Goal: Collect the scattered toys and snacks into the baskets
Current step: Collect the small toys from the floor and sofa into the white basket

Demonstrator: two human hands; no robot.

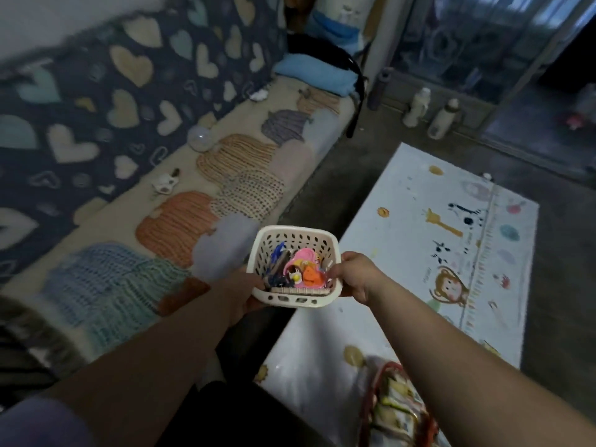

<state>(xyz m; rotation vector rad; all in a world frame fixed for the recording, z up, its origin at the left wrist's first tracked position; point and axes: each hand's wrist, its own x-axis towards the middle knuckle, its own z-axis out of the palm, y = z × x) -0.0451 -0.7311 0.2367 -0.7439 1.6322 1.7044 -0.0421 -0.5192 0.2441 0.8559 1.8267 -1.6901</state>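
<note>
dim room, with a sofa cover [238, 162] printed in pumpkins along the left and a pale play mat [419, 253] with animals on the floor to the right. between them, held up in the air, is the white basket [292, 300], and i have it from both sides. my right hand [354, 275] pinches the right rim, thumb over the top edge. my left hand [240, 295] clasps the lower left corner against the wall, its fingers out of sight underneath.

the basket is perforated plastic and i judge it stiff and light, even with the toys [303, 269] heaped inside: pink, orange and blue pieces, loose and hard-looking. the rim should take a pinch without flexing much, but the smooth walls could slip, so a hand below is the safer hold. tilting it would spill the small pieces first.

on the sofa a small white toy [165, 184] and a clear ball [201, 139] lie apart from each other, not yet collected. the ball looks likely to roll on the soft cover, so i would cup it from above. near my right forearm a red basket [383, 375] on the mat holds snack packets [400, 408], which i take to be crinkly and light.
</note>
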